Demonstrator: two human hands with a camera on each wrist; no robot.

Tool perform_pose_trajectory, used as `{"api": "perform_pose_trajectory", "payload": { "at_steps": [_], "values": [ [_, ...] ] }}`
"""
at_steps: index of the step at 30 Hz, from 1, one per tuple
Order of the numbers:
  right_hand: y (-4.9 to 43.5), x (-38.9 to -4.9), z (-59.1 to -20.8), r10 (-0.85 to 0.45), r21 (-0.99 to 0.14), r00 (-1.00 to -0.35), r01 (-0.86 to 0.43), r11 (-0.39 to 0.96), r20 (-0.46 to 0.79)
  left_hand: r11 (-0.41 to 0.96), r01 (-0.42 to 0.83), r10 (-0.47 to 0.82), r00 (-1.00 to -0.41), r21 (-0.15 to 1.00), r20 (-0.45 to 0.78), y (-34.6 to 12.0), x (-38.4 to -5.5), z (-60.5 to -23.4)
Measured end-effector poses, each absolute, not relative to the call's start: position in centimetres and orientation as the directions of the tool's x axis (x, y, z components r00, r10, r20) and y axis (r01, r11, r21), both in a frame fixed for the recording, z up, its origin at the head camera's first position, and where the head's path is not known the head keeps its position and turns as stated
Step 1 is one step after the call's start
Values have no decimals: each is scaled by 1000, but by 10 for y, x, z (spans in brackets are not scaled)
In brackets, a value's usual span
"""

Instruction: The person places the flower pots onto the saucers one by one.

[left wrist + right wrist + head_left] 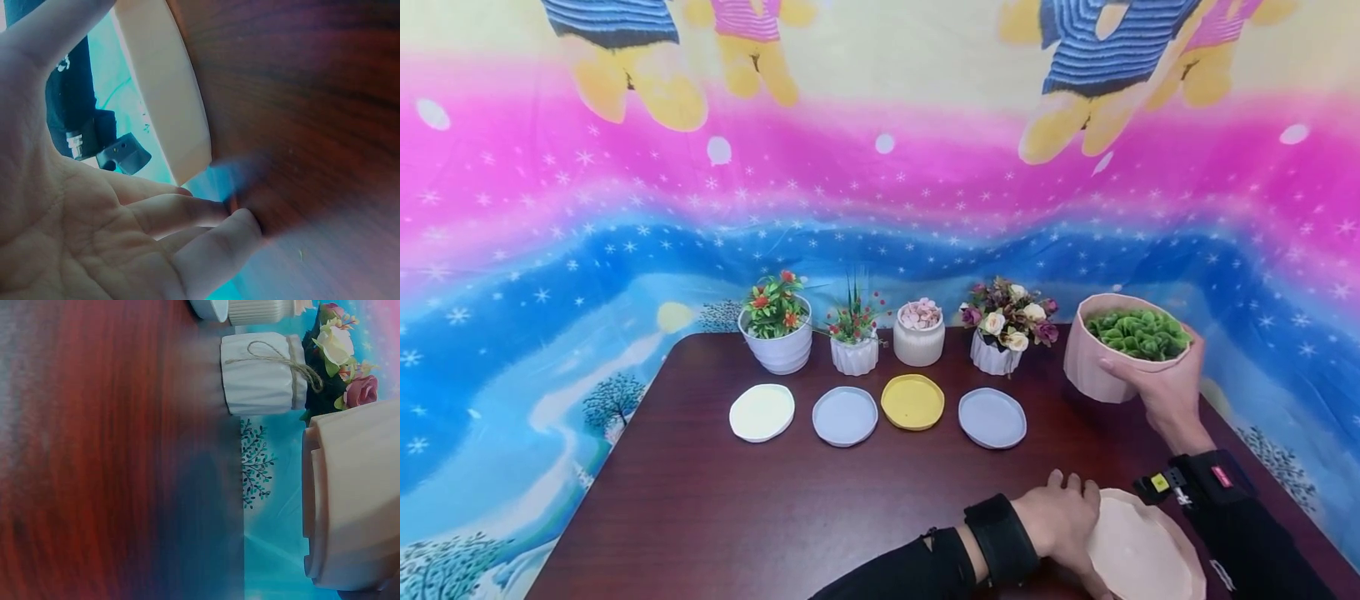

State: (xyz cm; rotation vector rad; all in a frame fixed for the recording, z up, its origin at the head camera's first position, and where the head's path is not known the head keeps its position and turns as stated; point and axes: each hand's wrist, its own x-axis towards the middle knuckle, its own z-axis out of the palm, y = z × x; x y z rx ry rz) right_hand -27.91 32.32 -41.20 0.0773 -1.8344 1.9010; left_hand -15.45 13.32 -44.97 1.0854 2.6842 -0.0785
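Observation:
A pink ribbed pot (1093, 354) with a green succulent-like plant (1138, 333) is held up at the right by my right hand (1172, 387), thumb across its near side. Its pale pink wall (359, 500) also fills the right edge of the right wrist view, with the hand hidden there. Lower down, my left hand (1063, 521) touches the left rim of a large pale pink saucer (1142, 546) on the table. In the left wrist view its fingers (219, 250) extend past the saucer's edge (165, 87), thumb near the rim.
Along the back stand a white pot with red flowers (777, 346), a small pot with red berries (855, 354), a cream pot with pink petals (919, 343) and a white pot with roses (996, 357). White (762, 412), yellow (913, 402) and two grey saucers (845, 416) lie before them.

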Motion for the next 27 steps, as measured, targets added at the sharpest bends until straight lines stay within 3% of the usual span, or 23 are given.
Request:
{"api": "perform_pose_trajectory", "payload": {
  "at_steps": [12,27],
  "values": [
    [334,-257,-419,302,-930,-884,-367,24,357,722,692,676,-701,12,-225,134,-151,-449],
    [336,-239,-417,362,-912,-865,-402,-82,349,724,690,672,-712,-24,-204,135,-150,-451]
  ]
}}
